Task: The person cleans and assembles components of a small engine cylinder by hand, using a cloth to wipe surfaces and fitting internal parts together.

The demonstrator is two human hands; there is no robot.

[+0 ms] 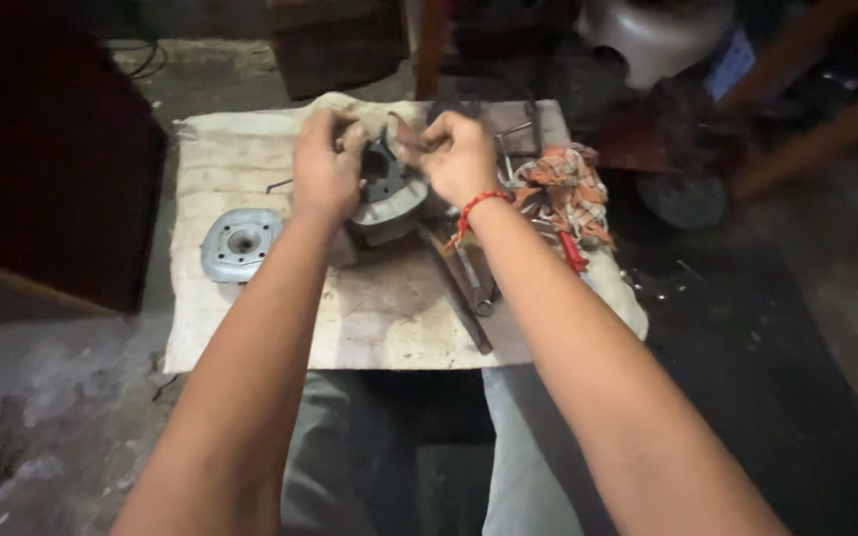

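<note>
Grey metal engine part (386,195), cylinder-like, sits mid-bench on a dirty cloth-covered board (250,149), held between both hands. Left hand (325,169) closed round its left rim; right hand (459,154) curled shut, pinching something small at the top edge, can't tell what. Part looks mid-strip: a round metal cover (240,243) already lies apart to the left. Wrench (474,278) and red-handled tool (573,253) just right, beside an orange patterned rag (568,184). No packages or labels readable; pale dome-shaped container (657,35) behind.

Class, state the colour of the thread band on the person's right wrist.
Red: the thread band circles the right wrist, clearest in the head view.
</note>
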